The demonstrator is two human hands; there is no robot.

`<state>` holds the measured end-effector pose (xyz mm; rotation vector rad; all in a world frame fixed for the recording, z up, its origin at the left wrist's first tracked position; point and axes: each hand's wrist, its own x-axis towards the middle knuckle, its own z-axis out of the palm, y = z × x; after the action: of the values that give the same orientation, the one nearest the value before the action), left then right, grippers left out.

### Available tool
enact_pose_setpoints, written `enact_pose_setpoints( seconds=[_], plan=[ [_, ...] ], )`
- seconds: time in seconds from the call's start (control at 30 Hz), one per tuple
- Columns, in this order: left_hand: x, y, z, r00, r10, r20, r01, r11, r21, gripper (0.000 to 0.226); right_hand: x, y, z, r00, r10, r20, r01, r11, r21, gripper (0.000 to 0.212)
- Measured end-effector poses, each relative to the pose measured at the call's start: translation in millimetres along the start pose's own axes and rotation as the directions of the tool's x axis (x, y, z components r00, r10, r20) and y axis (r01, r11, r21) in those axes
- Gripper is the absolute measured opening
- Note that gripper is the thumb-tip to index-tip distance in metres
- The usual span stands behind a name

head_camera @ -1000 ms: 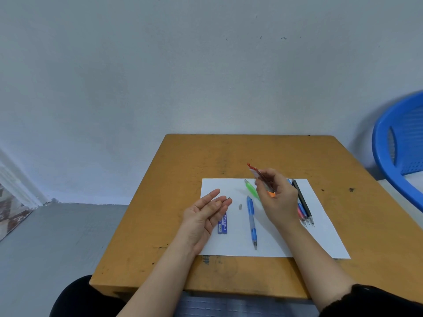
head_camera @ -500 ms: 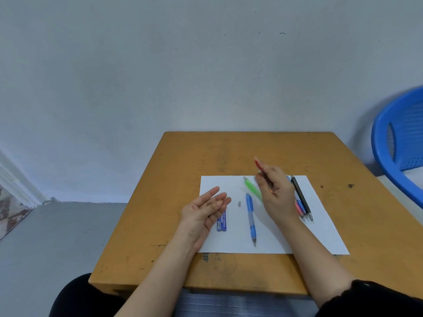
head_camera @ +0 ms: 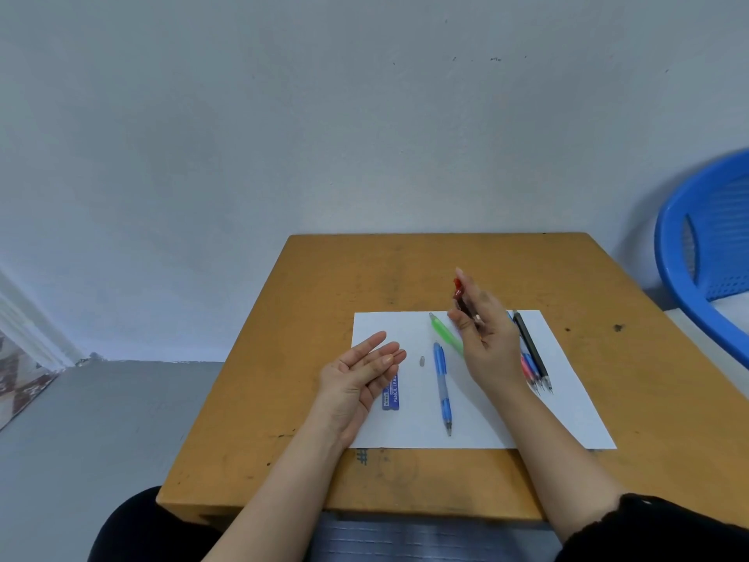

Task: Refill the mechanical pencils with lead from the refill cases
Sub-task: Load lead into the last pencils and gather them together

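Note:
My right hand (head_camera: 484, 338) holds a red mechanical pencil (head_camera: 460, 296) above the white paper sheet (head_camera: 567, 403), its red end pointing away from me. My left hand (head_camera: 358, 379) lies palm up with straight fingers at the sheet's left edge and holds nothing. Partly under its fingers is a blue lead refill case (head_camera: 391, 393). A blue mechanical pencil (head_camera: 442, 387) lies lengthwise on the sheet, with a small grey cap (head_camera: 422, 361) to its left. A green pencil (head_camera: 444, 331) lies slantwise, partly behind my right hand.
Several more pencils, black, blue and pink (head_camera: 534, 361), lie side by side on the right of the sheet. The sheet rests on a small wooden table (head_camera: 308, 318) against a grey wall. A blue plastic chair (head_camera: 705, 253) stands at the right.
My right hand has swung the red pencil from a leftward slant to nearly upright and lifted it slightly away from me. My left hand has stayed palm up in place.

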<state>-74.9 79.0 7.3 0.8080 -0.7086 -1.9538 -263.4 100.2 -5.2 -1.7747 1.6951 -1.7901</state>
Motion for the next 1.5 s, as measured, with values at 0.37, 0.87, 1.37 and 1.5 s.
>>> enact_pose_setpoints(
  seconds=[0.37,0.87,1.37,1.5],
  plan=[
    [0,-7,-4,0.972,0.222,-0.071,-0.211,0.967,0.145,0.029,-2,-8,-3,0.995,0.036,-0.092,-0.033,0.999,0.030,0.038],
    [-6,-13,-6,0.882,0.455,-0.124,-0.369,0.829,0.420,0.023,4,-36,9,0.994,-0.048,0.102,0.054,0.997,-0.054,0.054],
    [-2,-15,-10,0.841,0.513,-0.173,-0.398,0.802,0.446,0.020,22,-63,12,0.837,0.461,0.295,-0.525,0.829,0.193,0.033],
    [-2,-13,-13,0.795,0.556,-0.242,-0.430,0.799,0.421,0.014,22,-56,23,0.750,0.557,0.357,-0.638,0.752,0.166,0.029]
  ],
)
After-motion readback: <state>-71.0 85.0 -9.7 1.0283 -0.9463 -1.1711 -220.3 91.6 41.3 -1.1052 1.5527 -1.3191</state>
